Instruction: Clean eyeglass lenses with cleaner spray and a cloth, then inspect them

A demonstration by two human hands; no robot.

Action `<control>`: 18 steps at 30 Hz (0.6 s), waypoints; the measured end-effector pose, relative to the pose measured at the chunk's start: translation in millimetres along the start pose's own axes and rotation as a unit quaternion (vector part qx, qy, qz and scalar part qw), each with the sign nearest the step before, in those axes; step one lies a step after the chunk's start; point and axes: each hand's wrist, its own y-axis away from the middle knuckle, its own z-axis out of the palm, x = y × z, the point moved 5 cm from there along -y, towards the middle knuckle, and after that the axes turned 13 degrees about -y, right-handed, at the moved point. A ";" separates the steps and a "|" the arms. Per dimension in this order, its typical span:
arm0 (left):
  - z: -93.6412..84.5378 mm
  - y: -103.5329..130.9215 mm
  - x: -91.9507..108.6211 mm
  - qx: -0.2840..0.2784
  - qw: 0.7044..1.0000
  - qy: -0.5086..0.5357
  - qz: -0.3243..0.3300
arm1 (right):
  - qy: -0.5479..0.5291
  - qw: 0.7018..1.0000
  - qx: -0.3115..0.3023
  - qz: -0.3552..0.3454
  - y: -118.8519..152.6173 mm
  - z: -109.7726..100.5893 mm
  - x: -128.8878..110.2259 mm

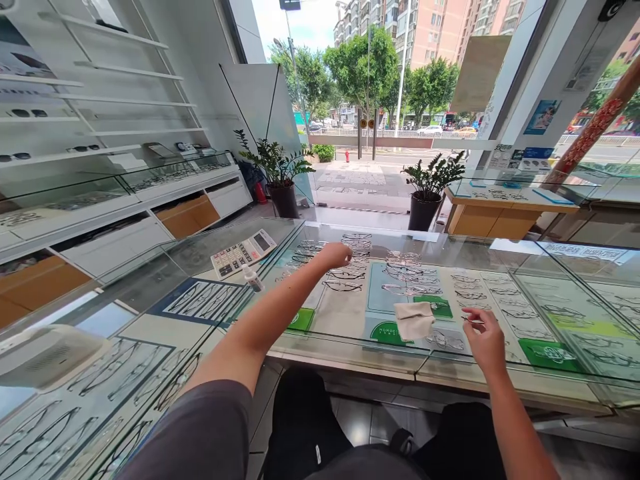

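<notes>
My left hand (337, 255) stretches far across the glass display counter (345, 339), its fingers curled together beside a column of eyeglasses (343, 285). What those fingers hold, if anything, is hidden. Close to the counter's front right, my right hand (484, 337) is raised with thumb and fingers pinched round a thin dark stick-like tool (469, 319); its exact kind is too small to tell. A beige cloth (415, 320) lies crumpled to the left of my right hand. More eyeglasses (411, 272) lie in rows between the two hands.
A calculator (243, 253) and a small white bottle (253, 278) stand left of my left forearm. A grey-white device (47, 357) sits at the far left. Potted plants (284, 200) (425, 210) flank the glass door beyond the counter.
</notes>
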 end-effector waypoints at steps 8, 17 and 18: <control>4.8 -3.9 4.8 -0.035 0.999 0.005 0.005 | 0.018 1.000 0.004 -0.016 -4.0 1.3 12.0; -24.2 12.6 -6.4 0.070 0.991 0.113 -0.001 | 0.002 1.000 -0.007 -0.024 -0.2 4.3 1.1; -30.3 16.3 -7.7 0.091 0.986 0.141 -0.002 | -0.001 1.000 -0.006 -0.023 0.4 3.8 1.3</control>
